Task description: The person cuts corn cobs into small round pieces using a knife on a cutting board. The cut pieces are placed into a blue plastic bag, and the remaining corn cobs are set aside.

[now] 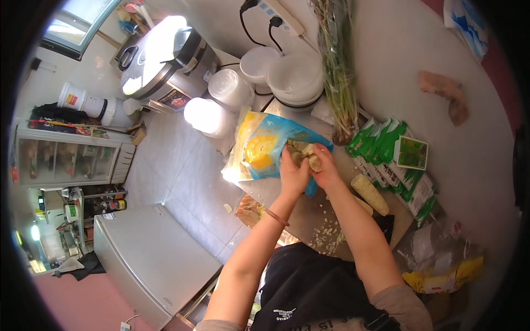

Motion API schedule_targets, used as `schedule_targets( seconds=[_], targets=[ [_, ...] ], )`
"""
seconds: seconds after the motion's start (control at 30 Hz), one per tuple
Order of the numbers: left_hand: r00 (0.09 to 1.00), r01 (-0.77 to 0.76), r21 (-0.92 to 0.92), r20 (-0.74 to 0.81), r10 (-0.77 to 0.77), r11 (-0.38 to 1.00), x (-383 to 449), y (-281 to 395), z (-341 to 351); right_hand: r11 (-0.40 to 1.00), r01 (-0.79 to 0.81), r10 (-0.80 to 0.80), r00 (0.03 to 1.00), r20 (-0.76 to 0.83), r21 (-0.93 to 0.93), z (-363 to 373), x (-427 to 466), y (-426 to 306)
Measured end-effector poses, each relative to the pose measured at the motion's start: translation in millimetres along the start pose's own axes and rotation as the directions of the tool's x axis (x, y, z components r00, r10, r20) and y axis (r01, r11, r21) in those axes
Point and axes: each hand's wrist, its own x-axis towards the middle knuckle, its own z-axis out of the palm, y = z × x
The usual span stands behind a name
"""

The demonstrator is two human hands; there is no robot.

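At the mouth of a blue and yellow plastic bag (265, 145), my two hands are close together, cupped around several pale yellowish chunks (314, 163). My left hand (293, 173) is on the left side of the chunks, against the bag, with its thumb towards the right hand. My right hand (326, 170) grips the chunks from the right. What exactly the chunks are is hard to tell; some are partly hidden by the fingers and the bag. Right of my right forearm lies a pale corn cob (369, 194). Loose corn kernels (325, 236) are scattered on the table between my forearms.
Stacked white plastic tubs (295, 78) and a large rice cooker (165, 70) stand beyond the bag. A bundle of scallions (340, 82) leans at the back. Green packets (385, 153) lie to the right. A white chest freezer (157, 256) stands lower left.
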Motion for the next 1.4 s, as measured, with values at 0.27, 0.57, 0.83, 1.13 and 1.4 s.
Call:
schedule_targets(
  seconds=[0.27,0.57,0.83,1.13,1.4],
  targets=[
    [0.938,-0.138,0.255,0.343,0.044,0.957,43.6,2.9,-59.2,0.976,0.003,0.018,0.996,0.092,-0.219,18.4,18.7,7.3],
    [0.925,-0.296,0.108,0.28,0.257,0.949,2.3,4.9,-88.0,0.076,0.261,-0.547,0.818,0.178,-0.962,-27.9,-9.8,-33.9],
    [0.904,-0.39,0.189,0.265,0.336,0.901,21.4,21.0,-103.7,-0.122,0.397,-0.525,0.752,0.399,-0.91,-27.1,51.2,-53.3],
    [0.942,-0.309,0.078,0.161,0.294,0.948,28.9,28.2,-149.2,0.32,0.377,-0.292,0.912,0.288,-0.869,107.8,-6.4,-85.6],
    [0.958,-0.245,0.045,0.165,0.235,0.968,-27.7,21.4,-152.7,0.287,0.346,-0.313,0.915,0.254,-0.893,52.4,6.8,-73.7]
  ],
)
